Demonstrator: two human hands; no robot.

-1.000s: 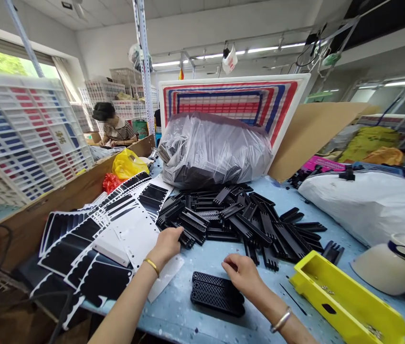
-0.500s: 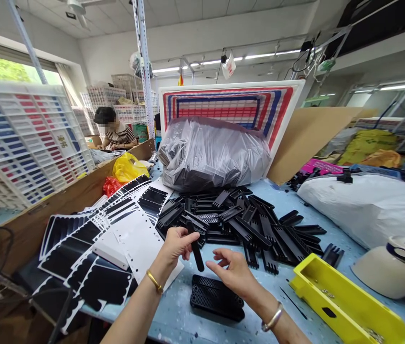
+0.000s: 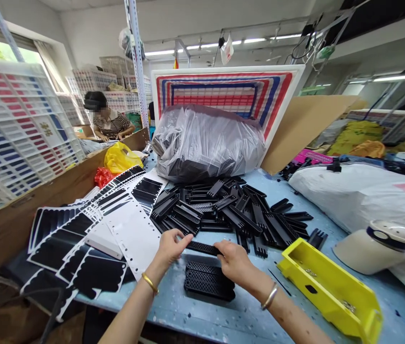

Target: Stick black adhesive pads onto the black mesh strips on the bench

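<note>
A narrow black strip with a patterned face is stretched level between my two hands. My left hand pinches its left end, and the fingers of my right hand close on its right end. Just below, a small block of black patterned strips lies on the blue table. Behind my hands is a loose pile of black plastic pieces, some with forked ends. White sheets with black shapes spread out left of my left hand.
A yellow bin with small metal parts stands right, near a cream lidded container and a white sack. A filled plastic bag sits behind the pile. A person sits at the far left.
My right hand has closed on the strip's right end; it was open and apart before. The strip has turned from steep to level, its patterned face now showing. The view has shifted slightly.
</note>
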